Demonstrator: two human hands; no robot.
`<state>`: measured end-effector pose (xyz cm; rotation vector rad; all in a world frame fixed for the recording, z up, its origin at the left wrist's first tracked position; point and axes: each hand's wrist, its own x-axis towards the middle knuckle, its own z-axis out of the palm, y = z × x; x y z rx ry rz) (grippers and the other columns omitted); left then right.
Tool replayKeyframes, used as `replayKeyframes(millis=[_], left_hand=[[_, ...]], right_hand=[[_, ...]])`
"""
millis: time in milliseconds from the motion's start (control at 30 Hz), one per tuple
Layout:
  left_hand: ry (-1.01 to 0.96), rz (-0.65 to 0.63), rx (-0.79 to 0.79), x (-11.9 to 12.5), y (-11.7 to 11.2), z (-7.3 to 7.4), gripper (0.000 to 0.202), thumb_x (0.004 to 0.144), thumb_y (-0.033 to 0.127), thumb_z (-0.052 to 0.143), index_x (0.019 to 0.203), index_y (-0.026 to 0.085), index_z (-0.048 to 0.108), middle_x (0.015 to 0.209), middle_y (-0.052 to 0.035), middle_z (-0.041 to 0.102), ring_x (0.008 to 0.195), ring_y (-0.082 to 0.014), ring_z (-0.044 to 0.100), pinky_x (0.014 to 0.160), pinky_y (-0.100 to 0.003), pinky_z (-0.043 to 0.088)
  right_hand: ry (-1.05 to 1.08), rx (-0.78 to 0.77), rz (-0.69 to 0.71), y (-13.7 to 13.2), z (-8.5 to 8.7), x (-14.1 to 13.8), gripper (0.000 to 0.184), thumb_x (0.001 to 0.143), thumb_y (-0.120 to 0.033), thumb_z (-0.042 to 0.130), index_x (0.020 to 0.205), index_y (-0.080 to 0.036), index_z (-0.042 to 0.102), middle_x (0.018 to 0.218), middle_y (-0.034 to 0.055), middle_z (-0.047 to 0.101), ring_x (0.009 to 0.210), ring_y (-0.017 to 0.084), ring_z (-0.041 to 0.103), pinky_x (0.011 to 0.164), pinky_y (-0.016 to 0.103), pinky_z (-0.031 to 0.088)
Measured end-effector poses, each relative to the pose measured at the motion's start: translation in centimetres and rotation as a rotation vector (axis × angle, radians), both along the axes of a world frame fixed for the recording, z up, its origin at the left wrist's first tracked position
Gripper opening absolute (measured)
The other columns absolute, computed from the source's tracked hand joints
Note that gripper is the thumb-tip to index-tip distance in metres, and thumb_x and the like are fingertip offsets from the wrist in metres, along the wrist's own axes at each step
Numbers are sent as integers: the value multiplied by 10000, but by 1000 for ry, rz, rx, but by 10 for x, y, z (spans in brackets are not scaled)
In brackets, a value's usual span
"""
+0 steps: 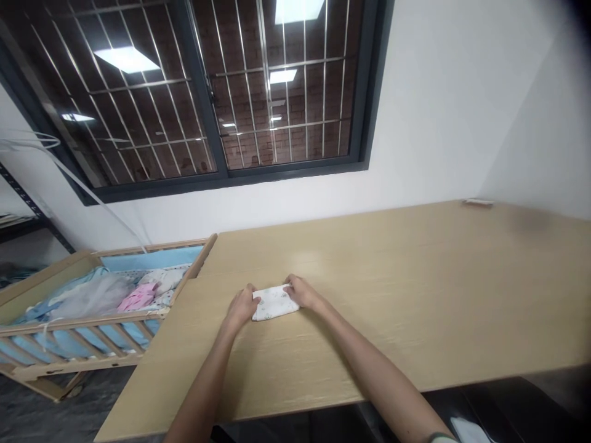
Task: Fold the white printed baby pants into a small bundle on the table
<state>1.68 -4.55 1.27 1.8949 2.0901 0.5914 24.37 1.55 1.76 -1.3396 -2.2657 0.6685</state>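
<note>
A small folded white cloth [276, 303] with a faint print lies on the wooden table [397, 277], in front of the window. My left hand [242, 306] grips its left edge, thumb on top and fingers tucked behind. At the opposite edge, my right hand [300, 291] pinches the upper right corner in the same way. The fingers of both hands are partly hidden behind the cloth. Whether the cloth is slightly lifted or flat on the table, I cannot tell.
Left of the table stands a wooden crib [87, 323] with blue lining, holding bedding and a pink cloth [138, 296]. A barred window [286, 92] is in the wall behind. Near the far right corner lies a small flat white item [478, 202]. A dark shelf [34, 206] stands at far left.
</note>
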Motion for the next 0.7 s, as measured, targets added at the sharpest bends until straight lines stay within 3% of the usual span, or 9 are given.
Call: replayKeyframes(millis=[133,267,400,500,600,700], left_hand=[[18,37,64,4,-2,-6,254,938,275,543,1172,186,582,1062,-101,724,1002,-237,673,834,-316,467],[50,68,218,20,-6,-4,405,991,335,431,1337,132,491,1326,-188,612,1297,-290,535,1063,-433,407],[8,-61,344,44,-13,-12,590,1029,458,298,1508,114,312,1561,-179,416,1471,-240,353,1190,-410,317],[-39,-171,297,56,-16,-28,666,1035,496,197,1571,100,199,1638,-168,282,1524,-225,243,1233,-418,262],[35,-200,212,60,-17,-41,742,1022,546,171,1575,53,191,1644,-194,228,1537,-256,185,1245,-462,231],[150,-212,194,60,-18,-43,780,1011,577,176,1576,40,198,1649,-192,199,1543,-279,143,1251,-504,190]], right_hand=[[62,57,-32,1,-6,0,294,952,-179,516,1239,-130,559,1161,144,674,1014,210,642,823,277,476],[37,260,-80,-6,-1,-6,327,976,-194,464,1281,-126,558,1259,178,621,1173,252,581,1005,357,441],[-42,445,75,-22,2,-15,419,1000,-220,378,1376,-135,543,1376,175,576,1311,272,486,1123,425,350],[-108,428,241,-31,-4,-18,525,999,-248,362,1511,-152,431,1535,145,462,1440,258,367,1189,439,270],[-172,370,282,-32,-14,-16,559,1034,-319,288,1551,-127,377,1578,137,412,1490,248,305,1226,436,206],[-194,344,291,-30,-21,-13,590,1056,-392,235,1550,-103,376,1591,139,388,1504,243,284,1242,416,167]])
